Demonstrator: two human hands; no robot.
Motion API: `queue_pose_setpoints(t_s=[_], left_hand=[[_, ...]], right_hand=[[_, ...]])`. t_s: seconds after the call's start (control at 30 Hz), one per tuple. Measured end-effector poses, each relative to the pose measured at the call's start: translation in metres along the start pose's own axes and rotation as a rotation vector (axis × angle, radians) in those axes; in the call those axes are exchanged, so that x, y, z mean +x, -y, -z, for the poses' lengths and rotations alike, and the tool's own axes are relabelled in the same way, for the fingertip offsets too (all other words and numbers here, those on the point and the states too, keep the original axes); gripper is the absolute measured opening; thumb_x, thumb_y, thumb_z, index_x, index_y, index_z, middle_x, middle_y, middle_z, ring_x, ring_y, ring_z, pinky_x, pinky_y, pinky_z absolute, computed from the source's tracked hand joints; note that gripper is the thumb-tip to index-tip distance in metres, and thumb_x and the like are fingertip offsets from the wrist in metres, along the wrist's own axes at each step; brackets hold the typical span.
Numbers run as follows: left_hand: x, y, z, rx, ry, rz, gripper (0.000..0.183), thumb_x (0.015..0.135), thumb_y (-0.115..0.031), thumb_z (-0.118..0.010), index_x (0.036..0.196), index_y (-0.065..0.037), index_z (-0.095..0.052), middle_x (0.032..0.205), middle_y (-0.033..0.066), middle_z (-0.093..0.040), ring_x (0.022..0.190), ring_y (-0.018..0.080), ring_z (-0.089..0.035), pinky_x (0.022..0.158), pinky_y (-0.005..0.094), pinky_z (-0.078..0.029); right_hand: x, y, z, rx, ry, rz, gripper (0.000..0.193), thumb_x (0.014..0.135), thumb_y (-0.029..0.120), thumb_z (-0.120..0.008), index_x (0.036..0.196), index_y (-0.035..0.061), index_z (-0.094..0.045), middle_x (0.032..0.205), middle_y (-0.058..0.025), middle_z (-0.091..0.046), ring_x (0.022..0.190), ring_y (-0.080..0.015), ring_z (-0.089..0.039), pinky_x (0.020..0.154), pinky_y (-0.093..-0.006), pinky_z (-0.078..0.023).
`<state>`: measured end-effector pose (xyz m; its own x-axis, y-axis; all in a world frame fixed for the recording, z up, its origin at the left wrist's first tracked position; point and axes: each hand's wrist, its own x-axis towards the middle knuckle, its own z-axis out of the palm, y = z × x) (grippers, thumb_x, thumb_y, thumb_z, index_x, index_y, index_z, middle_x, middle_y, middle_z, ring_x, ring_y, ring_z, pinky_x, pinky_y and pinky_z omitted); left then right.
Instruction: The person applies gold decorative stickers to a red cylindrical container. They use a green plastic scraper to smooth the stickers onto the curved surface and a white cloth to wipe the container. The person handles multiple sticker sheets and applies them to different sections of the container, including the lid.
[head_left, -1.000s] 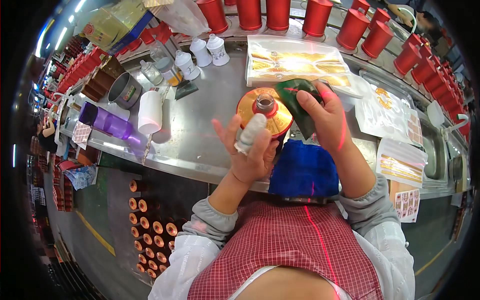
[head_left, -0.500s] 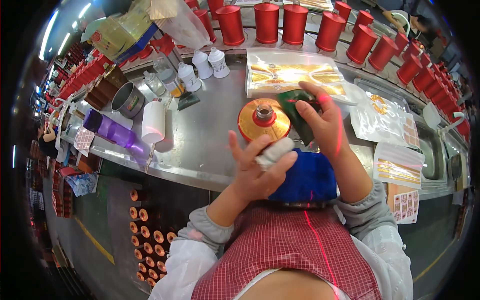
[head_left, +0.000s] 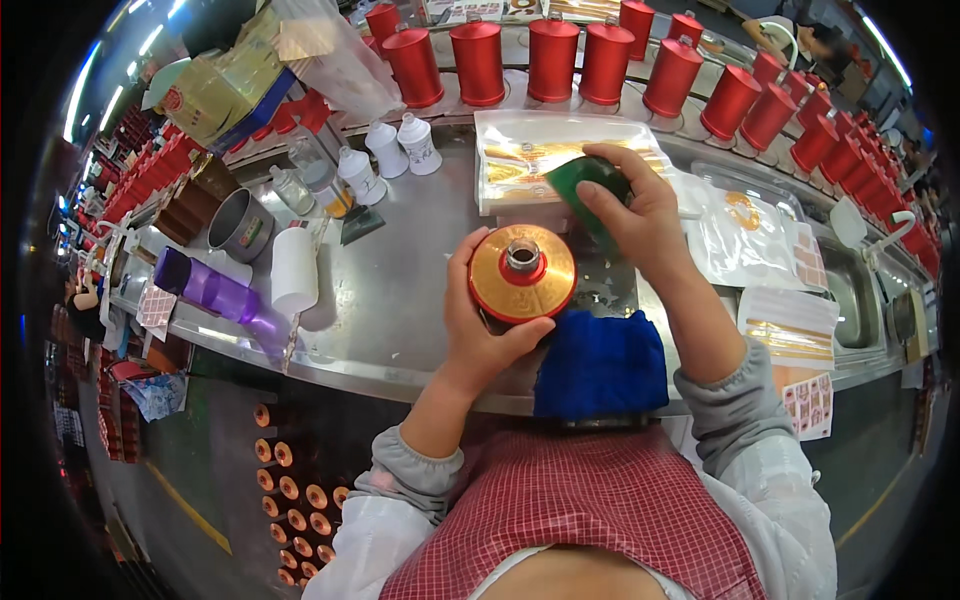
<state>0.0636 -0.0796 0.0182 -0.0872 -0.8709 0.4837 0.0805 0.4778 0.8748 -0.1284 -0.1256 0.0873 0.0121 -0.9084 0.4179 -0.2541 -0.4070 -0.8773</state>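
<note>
My left hand (head_left: 475, 340) is wrapped round a red bottle (head_left: 545, 302) with a gold top and an uncapped clear glass neck, standing on the steel worktop. Thumb and fingers lie on either side of its shoulder. Up and to the right of the bottle, my right hand (head_left: 642, 212) pinches a dark green flat scraper (head_left: 590, 195), its lower part smeared by motion. The scraper is apart from the bottle. Below them, a folded blue cloth (head_left: 602, 365) lies at the table's near edge.
Clear sheets with gold decals (head_left: 545, 155) lie behind the bottle. Several red bottles (head_left: 553, 62) line a curved conveyor at the back. White bottles (head_left: 362, 178), a white roll (head_left: 294, 270), a metal pot (head_left: 242, 225) and a purple flask (head_left: 205, 285) stand left; a sink (head_left: 853, 300) is at right.
My left hand has let go of a crumpled white wad, which no longer shows, and has taken hold of the red bottle. My right hand keeps the green scraper, now a little farther from the bottle.
</note>
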Motion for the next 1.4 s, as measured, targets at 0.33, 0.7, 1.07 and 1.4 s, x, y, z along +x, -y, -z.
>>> queue_pose_setpoints(t_s=[0.33,0.7,1.07,1.4], left_hand=[[0.003,0.002,0.017,-0.200,0.167,0.089,0.104,0.061,-0.037,-0.087,0.140,0.001,-0.031,0.128,0.0136,-0.050,0.120,0.0227,-0.051,0.103,0.0348,-0.040],[0.003,-0.025,0.024,-0.242,0.186,0.196,0.116,0.064,-0.049,-0.084,0.146,0.000,-0.020,0.136,0.0164,-0.040,0.124,0.0267,-0.046,0.104,0.0367,-0.038],[-0.003,0.027,0.031,0.019,0.099,-0.108,0.108,0.075,-0.069,-0.061,0.147,0.001,-0.021,0.138,0.0193,-0.039,0.124,0.0301,-0.046,0.103,0.0407,-0.039],[0.005,0.025,0.001,-0.004,0.200,-0.089,0.111,0.073,-0.070,-0.062,0.147,0.001,-0.020,0.138,0.0213,-0.039,0.125,0.0317,-0.045,0.103,0.0417,-0.039]], right_hand=[[-0.004,0.005,-0.004,-0.105,0.119,-0.015,0.037,0.088,0.010,-0.066,0.123,0.0033,-0.058,0.104,-0.0037,-0.064,0.096,-0.0105,-0.059,0.085,-0.0250,-0.047],[-0.012,-0.008,-0.014,-0.085,0.151,0.130,0.040,0.084,0.019,-0.068,0.120,0.0053,-0.059,0.100,-0.0136,-0.068,0.092,-0.0195,-0.066,0.082,-0.0327,-0.052],[-0.020,-0.022,-0.043,-0.101,-0.087,0.218,0.041,0.071,0.016,-0.070,0.107,0.0008,-0.060,0.089,-0.0207,-0.065,0.089,-0.0374,-0.063,0.080,-0.0413,-0.051],[-0.033,0.006,-0.034,0.201,-0.093,0.079,0.036,0.065,0.015,-0.069,0.098,0.0011,-0.066,0.094,-0.0199,-0.064,0.092,-0.0351,-0.062,0.081,-0.0399,-0.050]])
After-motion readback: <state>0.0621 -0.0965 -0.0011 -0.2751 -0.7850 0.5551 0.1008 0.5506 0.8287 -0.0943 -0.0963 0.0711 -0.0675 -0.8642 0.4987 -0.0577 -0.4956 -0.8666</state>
